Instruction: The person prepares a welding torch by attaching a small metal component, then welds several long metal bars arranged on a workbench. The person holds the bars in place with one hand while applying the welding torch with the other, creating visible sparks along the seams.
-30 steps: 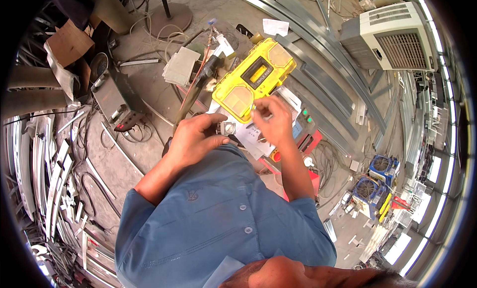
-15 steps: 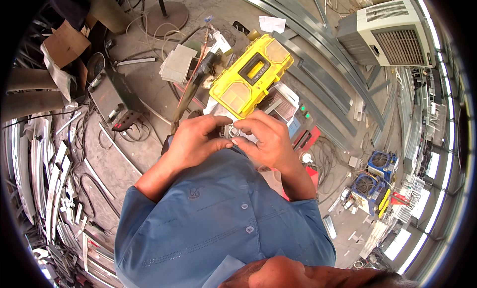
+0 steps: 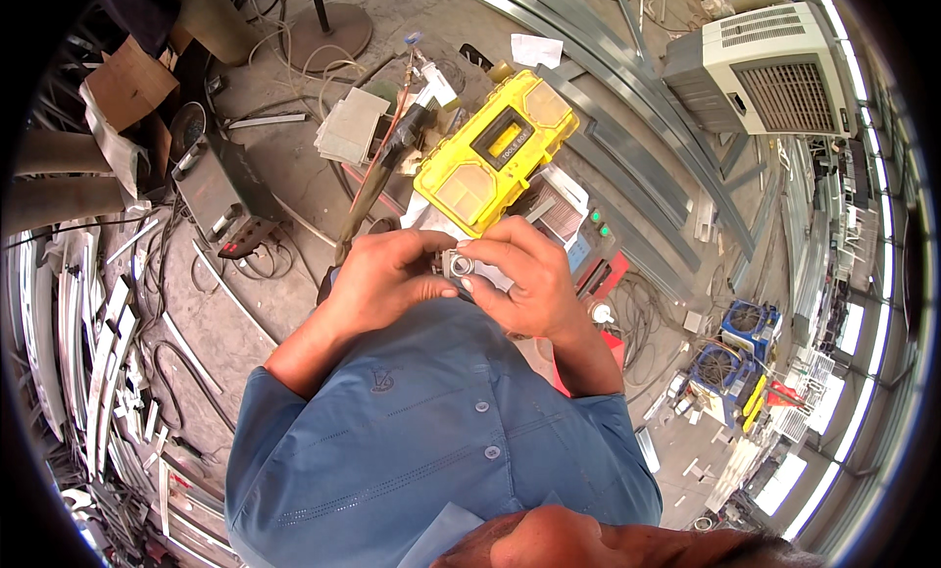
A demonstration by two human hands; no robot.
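Between my two hands, in front of my chest, is a small silvery metal fitting (image 3: pixel 459 264) with a round ring on its face. My left hand (image 3: pixel 384 279) pinches it from the left with thumb and index finger. From the right, the thumb and fingers of my right hand (image 3: pixel 524 274) close on its edge. Parts of the fitting are hidden behind the fingertips. Just beyond my hands lies a yellow toolbox (image 3: pixel 498 148) with clear lid panels, and a white sheet or cloth (image 3: pixel 420 213) sticks out at its near left corner.
A dark welding machine (image 3: pixel 227 191) stands on the left. Grey metal profiles (image 3: pixel 627 166) run along the floor at the far right, near a white air cooler (image 3: pixel 779 68). Blue fan units (image 3: pixel 730 357) sit at right. Metal offcuts (image 3: pixel 98 343) cover the left floor, with cables among them.
The fitting's ring shows more openly now, as the right thumb and fingers have spread slightly around it. Both hands stay in nearly the same place.
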